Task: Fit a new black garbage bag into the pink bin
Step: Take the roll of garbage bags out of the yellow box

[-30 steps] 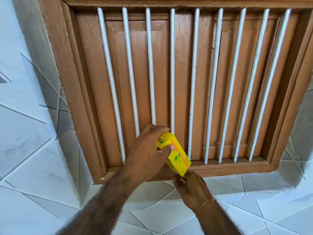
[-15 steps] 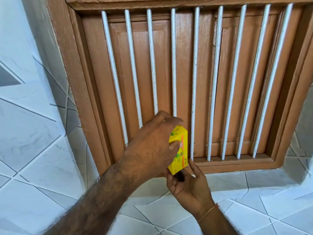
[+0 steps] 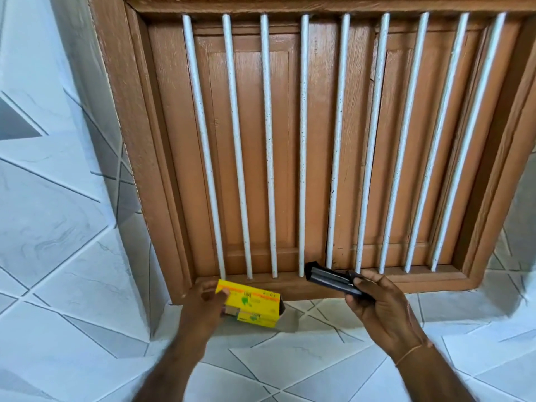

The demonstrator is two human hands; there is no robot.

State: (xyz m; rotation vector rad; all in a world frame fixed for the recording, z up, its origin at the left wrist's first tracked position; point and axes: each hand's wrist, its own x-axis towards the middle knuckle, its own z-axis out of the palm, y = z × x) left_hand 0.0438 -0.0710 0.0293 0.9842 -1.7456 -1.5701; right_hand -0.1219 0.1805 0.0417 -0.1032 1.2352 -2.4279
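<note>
Window [image 3: 319,140] fills upper centre of view, set into tiled wall [image 3: 58,227]; wall runs left, right and below it. Bars [image 3: 303,140] stand upright in a row in front of the shutters [image 3: 252,146], feet on the sill [image 3: 420,278]. Left hand [image 3: 203,307] below the sill, left of centre, closed round the left end of the box [image 3: 251,307]; box lies roughly level, open end to the right. Right hand [image 3: 383,309] right of the box, apart from it, grasping the roll [image 3: 330,278]. Roll slants up-left from the hand, free end just before the sill, near the foot of the fourth bar from left.
</note>
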